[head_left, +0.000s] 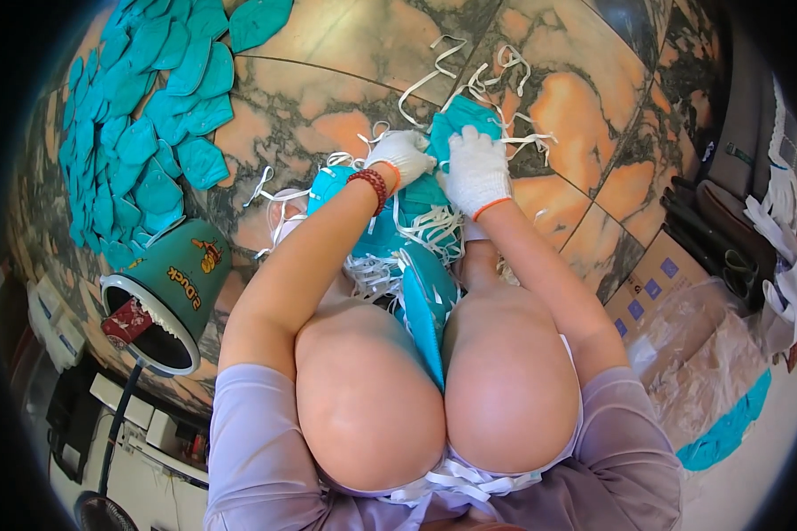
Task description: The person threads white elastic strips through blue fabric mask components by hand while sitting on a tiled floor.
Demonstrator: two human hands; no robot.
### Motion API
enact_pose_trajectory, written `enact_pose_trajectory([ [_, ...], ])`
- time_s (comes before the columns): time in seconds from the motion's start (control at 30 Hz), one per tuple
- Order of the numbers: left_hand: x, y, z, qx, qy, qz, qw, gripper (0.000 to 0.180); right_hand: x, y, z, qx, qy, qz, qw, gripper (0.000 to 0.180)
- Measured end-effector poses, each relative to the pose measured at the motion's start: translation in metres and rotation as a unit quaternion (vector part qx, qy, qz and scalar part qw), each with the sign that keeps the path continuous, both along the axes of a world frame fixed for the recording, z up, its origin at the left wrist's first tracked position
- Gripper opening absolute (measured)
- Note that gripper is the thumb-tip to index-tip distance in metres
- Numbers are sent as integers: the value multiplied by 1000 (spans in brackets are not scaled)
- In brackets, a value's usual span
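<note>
Both my hands wear white knit gloves with orange cuffs. My left hand [403,157] is closed at the left edge of a teal face mask [462,117], fingers pinched together. Over the same mask lies my right hand [476,170], its fingers curled on the fabric; the thumb side faces the left hand. White straps [514,66] trail from this mask across the floor. Beneath my hands and between my knees, more teal masks [427,288] with tangled white straps [438,232] are heaped. One of them stands on edge between my thighs.
A large pile of teal mask pieces [137,142] spreads over the marble floor [328,88] at far left. Near it a green bucket [190,270] lies tilted. On the right are a cardboard box [655,274], clear plastic [691,354] and dark shoes [717,230].
</note>
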State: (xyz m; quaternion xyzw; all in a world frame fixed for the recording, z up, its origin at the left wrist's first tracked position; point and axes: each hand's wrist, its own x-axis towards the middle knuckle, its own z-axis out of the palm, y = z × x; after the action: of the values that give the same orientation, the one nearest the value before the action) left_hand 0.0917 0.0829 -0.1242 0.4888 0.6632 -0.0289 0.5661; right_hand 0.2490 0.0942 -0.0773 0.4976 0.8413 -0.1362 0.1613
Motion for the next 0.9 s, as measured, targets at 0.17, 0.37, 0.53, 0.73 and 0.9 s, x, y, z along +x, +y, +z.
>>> enact_pose_trajectory([
  [0.17,3,1,37,-8,30,-40,999,41,24,13,2,-20,84,-110,990,21],
  [0.37,-16,-8,119,401,21,-114,909,18,58,22,56,21,301,-193,934,19],
  [0.53,-17,3,189,509,-27,-222,831,17,50,15,123,-25,431,-51,901,16],
  [0.73,-42,-11,245,446,-17,-146,883,18,52,-8,163,-19,516,-122,848,19],
  [0.9,-63,-28,317,508,19,-46,860,25,78,-29,173,-55,333,-20,941,18],
])
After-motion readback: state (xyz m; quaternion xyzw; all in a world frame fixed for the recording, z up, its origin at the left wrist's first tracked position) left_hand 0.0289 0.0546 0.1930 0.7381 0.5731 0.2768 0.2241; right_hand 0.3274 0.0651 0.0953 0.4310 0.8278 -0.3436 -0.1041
